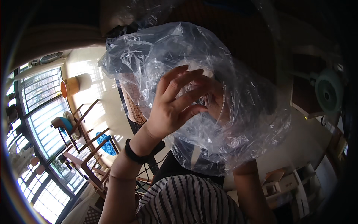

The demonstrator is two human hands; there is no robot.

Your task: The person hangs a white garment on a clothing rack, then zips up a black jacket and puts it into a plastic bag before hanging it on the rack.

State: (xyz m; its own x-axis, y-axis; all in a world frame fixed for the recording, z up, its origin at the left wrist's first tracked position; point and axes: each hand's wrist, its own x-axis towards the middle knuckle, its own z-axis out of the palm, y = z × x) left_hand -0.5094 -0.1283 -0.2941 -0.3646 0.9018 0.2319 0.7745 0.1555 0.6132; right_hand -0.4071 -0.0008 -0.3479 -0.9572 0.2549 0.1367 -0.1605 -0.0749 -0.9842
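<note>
A large clear plastic bag [182, 37] is spread out in front of me, crumpled and shiny. My left hand [173, 97] is in front of it, fingers curved and apart, with the thumb stretched toward my other hand; I see nothing gripped in it. Behind the film, my right hand [220, 104] and forearm reach up inside or behind the bag. The plastic and my left fingers partly hide the right fingers. Something pale [203, 67] shows through the bag just above the hands, too blurred to name. A dark band [136, 151] circles my left wrist.
A patterned brown surface [134, 100] shows left of the bag. Farther left are wooden chairs [84, 160], a blue woven piece [106, 143], an orange-brown bucket [71, 87] and barred windows [48, 123]. Right are a fan [328, 91] and pale shelf boxes [287, 184].
</note>
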